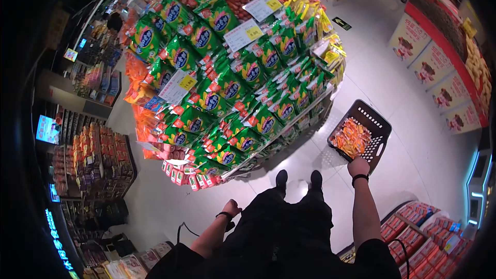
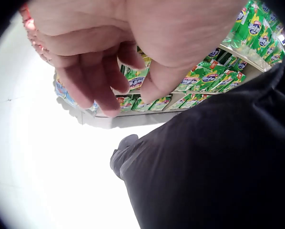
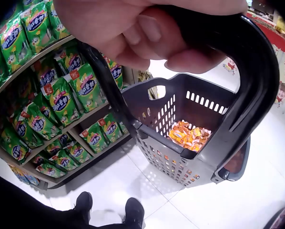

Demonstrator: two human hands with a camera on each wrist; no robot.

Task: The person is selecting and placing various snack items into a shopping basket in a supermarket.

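My right hand grips the handle of a dark shopping basket, its fingers curled round the bar in the right wrist view. Inside the basket lies a heap of small orange-wrapped sweets. The basket hangs at my right side over the pale floor. My left hand hangs beside my dark trousers with fingers loosely bent and nothing in them. Ahead stands a rounded display stand piled with green snack bags, several price cards standing among them.
Red-and-white boxes fill a low display at lower right. A curved red-edged counter stands at upper right. Packaged goods crowd a shelf at left. Pale tiled floor runs between the displays.
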